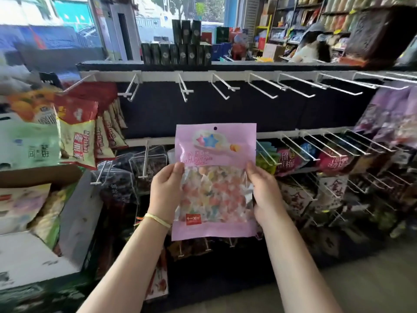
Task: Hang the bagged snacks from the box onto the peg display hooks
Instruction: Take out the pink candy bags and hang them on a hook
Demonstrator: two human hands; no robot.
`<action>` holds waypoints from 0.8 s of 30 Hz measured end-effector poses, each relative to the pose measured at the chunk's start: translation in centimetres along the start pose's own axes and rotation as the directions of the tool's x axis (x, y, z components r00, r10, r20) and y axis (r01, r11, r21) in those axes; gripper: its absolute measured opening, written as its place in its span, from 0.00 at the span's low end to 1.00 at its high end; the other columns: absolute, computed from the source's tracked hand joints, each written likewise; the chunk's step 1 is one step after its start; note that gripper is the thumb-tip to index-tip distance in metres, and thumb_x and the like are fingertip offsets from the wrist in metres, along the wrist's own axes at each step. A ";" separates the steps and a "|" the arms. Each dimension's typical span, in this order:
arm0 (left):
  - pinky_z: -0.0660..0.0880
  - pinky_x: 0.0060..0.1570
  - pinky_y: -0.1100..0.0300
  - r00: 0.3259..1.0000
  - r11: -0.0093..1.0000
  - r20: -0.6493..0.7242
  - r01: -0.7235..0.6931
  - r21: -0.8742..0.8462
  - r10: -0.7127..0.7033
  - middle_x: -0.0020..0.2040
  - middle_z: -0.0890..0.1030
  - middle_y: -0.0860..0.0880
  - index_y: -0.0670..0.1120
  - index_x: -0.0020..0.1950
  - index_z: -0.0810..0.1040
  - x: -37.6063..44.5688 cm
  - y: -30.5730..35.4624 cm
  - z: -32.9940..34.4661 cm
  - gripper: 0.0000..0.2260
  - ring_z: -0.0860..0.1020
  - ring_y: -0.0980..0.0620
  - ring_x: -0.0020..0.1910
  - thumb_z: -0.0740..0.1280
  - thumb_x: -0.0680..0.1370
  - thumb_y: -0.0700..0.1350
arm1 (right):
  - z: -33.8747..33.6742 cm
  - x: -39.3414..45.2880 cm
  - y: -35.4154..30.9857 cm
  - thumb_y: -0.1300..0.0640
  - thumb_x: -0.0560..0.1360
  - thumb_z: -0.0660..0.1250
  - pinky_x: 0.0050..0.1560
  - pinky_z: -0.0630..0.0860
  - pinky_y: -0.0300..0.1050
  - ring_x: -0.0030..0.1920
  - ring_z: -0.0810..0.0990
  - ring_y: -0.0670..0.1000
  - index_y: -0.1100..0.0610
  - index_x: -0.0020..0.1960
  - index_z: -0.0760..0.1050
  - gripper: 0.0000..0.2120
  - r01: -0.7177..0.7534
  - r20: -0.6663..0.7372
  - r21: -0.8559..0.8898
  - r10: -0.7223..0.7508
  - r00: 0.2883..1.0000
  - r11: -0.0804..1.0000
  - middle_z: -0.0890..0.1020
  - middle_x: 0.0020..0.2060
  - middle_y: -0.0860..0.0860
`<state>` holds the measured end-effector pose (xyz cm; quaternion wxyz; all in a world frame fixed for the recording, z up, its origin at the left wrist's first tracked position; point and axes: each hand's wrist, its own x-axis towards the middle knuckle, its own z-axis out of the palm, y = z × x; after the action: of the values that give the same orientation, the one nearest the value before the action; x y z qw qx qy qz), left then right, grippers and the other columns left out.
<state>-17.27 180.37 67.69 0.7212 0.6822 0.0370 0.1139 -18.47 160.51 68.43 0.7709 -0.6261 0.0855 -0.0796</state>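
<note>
A pink snack bag point(214, 154) with coloured star candies and a punched hole at its top is held upright in front of the peg display. My left hand point(165, 193) grips its left edge with the thumb on the front. Along the right edge, my right hand point(264, 195) grips the bag the same way. Bare white peg hooks point(184, 90) line the top rail above the bag. The open cardboard box point(45, 222) with more bagged snacks stands at the left.
Red and yellow snack bags point(76, 136) hang at the upper left. Dark and red bags point(334, 161) fill the lower hooks at the right, purple bags point(392, 116) hang at the far right. Dark boxes point(178, 53) stand on the shelf top. A person point(313, 46) is behind the display.
</note>
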 end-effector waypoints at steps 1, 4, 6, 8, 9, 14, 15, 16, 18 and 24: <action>0.74 0.29 0.57 1.000 1.000 -0.008 0.017 -0.013 -0.017 0.39 0.74 0.43 0.31 0.49 0.77 0.7 0.1 -0.2 0.18 0.74 0.47 0.35 0.62 0.84 0.47 | 0.6 0.6 -0.1 0.50 0.82 0.63 0.48 0.81 0.48 0.47 0.86 0.55 0.54 0.47 0.84 0.13 -0.012 0.009 0.001 0.012 1.000 1.000 0.88 0.43 0.52; 0.77 0.33 0.63 0.998 0.997 0.014 0.055 -0.059 -0.055 0.42 0.80 0.46 0.40 0.50 0.81 3.0 0.7 0.1 0.11 0.80 0.54 0.38 0.63 0.84 0.45 | 1.7 2.3 -0.4 0.51 0.83 0.63 0.46 0.82 0.46 0.44 0.87 0.53 0.54 0.47 0.84 0.13 -0.017 -0.015 -0.020 0.017 1.000 1.000 0.88 0.42 0.51; 0.79 0.38 0.63 0.995 0.994 0.084 0.063 -0.085 -0.056 0.46 0.83 0.51 0.46 0.56 0.79 4.6 0.8 1.3 0.06 0.83 0.57 0.42 0.64 0.83 0.44 | 1.5 3.5 -0.7 0.50 0.82 0.64 0.57 0.81 0.56 0.51 0.86 0.56 0.53 0.49 0.84 0.12 0.000 -0.067 -0.055 -0.004 0.998 0.998 0.87 0.47 0.53; 0.81 0.47 0.60 0.981 0.994 0.191 0.054 -0.091 -0.036 0.55 0.84 0.54 0.53 0.70 0.72 5.9 -0.1 3.2 0.17 0.84 0.59 0.50 0.67 0.82 0.46 | 0.3 4.8 -0.6 0.51 0.82 0.64 0.60 0.79 0.61 0.53 0.85 0.58 0.52 0.52 0.83 0.09 0.033 -0.129 -0.124 -0.049 0.990 0.992 0.87 0.50 0.53; 0.81 0.53 0.59 0.970 0.996 0.244 0.017 -0.085 0.005 0.64 0.81 0.56 0.56 0.76 0.65 6.3 -0.8 4.4 0.25 0.82 0.59 0.58 0.68 0.81 0.46 | -0.5 5.2 -0.6 0.52 0.82 0.64 0.59 0.80 0.59 0.53 0.85 0.57 0.52 0.55 0.81 0.08 0.046 -0.167 -0.152 -0.071 0.983 0.987 0.86 0.50 0.53; 0.75 0.44 0.73 0.885 0.991 0.446 -0.118 -0.061 0.133 0.65 0.71 0.73 0.60 0.76 0.65 6.6 -2.2 10.9 0.29 0.76 0.74 0.49 0.68 0.80 0.38 | -6.1 7.6 -1.3 0.57 0.81 0.65 0.60 0.80 0.53 0.61 0.81 0.53 0.39 0.69 0.68 0.20 0.097 -0.248 -0.138 -0.129 0.960 0.986 0.79 0.64 0.52; 0.76 0.40 0.70 0.872 0.991 0.473 -0.113 -0.067 0.131 0.61 0.77 0.68 0.58 0.73 0.71 6.8 -2.2 12.4 0.25 0.77 0.67 0.43 0.69 0.80 0.38 | -7.4 8.0 -1.6 0.55 0.80 0.65 0.64 0.77 0.58 0.64 0.79 0.52 0.34 0.68 0.67 0.23 0.109 -0.237 -0.158 -0.145 0.961 0.981 0.76 0.68 0.50; 0.76 0.37 0.66 0.861 0.991 0.490 -0.119 -0.064 0.135 0.59 0.79 0.63 0.56 0.71 0.75 7.1 -2.2 14.0 0.22 0.76 0.61 0.39 0.70 0.80 0.38 | -8.8 8.5 -2.1 0.53 0.78 0.65 0.67 0.74 0.61 0.67 0.77 0.52 0.29 0.66 0.67 0.24 0.120 -0.226 -0.174 -0.158 0.961 0.977 0.75 0.70 0.48; 0.72 0.31 0.65 0.845 0.990 0.517 -0.124 -0.069 0.141 0.54 0.81 0.61 0.55 0.67 0.78 7.5 -1.8 17.7 0.20 0.72 0.58 0.33 0.71 0.79 0.38 | -11.9 9.4 -3.0 0.54 0.76 0.65 0.69 0.71 0.58 0.69 0.75 0.48 0.25 0.65 0.68 0.27 0.154 -0.222 -0.177 -0.192 0.956 0.972 0.74 0.70 0.44; 0.74 0.37 0.70 0.789 0.975 0.574 -0.204 -0.094 0.220 0.57 0.82 0.60 0.56 0.63 0.79 6.1 -0.4 33.6 0.18 0.78 0.64 0.39 0.71 0.78 0.37 | -26.3 13.3 -7.6 0.61 0.77 0.63 0.49 0.75 0.29 0.56 0.76 0.29 0.51 0.61 0.83 0.17 0.190 -0.311 -0.204 -0.248 0.918 0.960 0.80 0.63 0.41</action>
<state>-4.27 148.86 70.17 0.6896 0.6744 -0.2630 -0.0192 -11.78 130.85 70.12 0.6753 -0.6726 0.1502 -0.2626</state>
